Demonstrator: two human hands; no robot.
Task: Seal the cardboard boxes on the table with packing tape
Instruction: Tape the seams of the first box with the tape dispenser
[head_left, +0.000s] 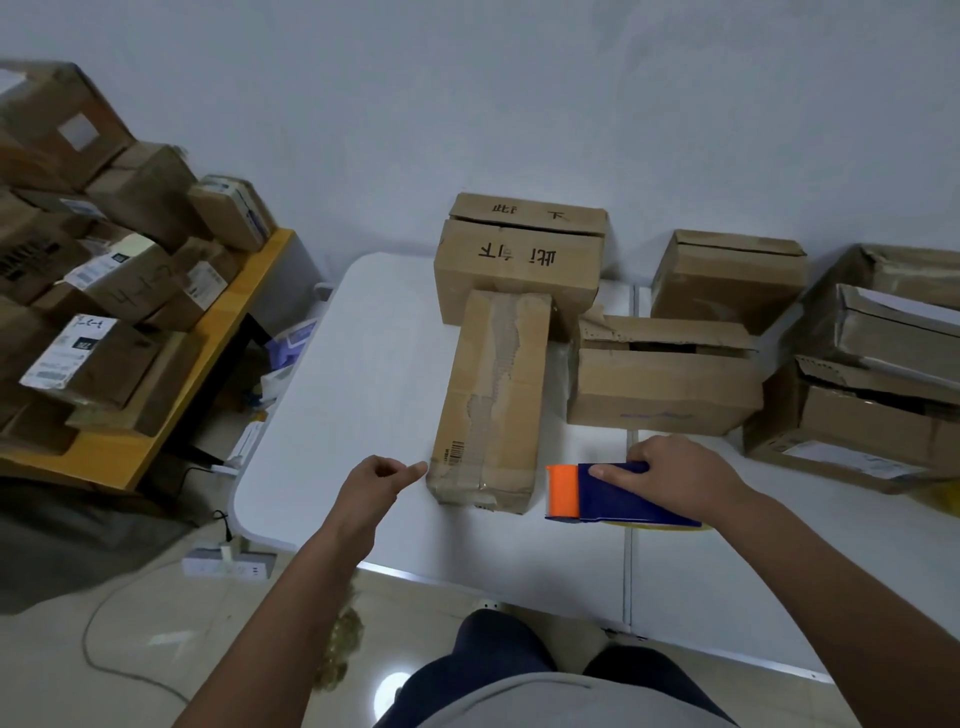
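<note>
Right grip (670, 475) holding blue tape gun (618, 496) on white worktop (363, 374); left grip (376, 483) loosely curled, holding nothing, thumb touching long box (491, 400).

long box (491, 400) lies on the table (363, 374), tape dispenser (618, 493) just right of it, more boxes (660, 384) behind
</note>
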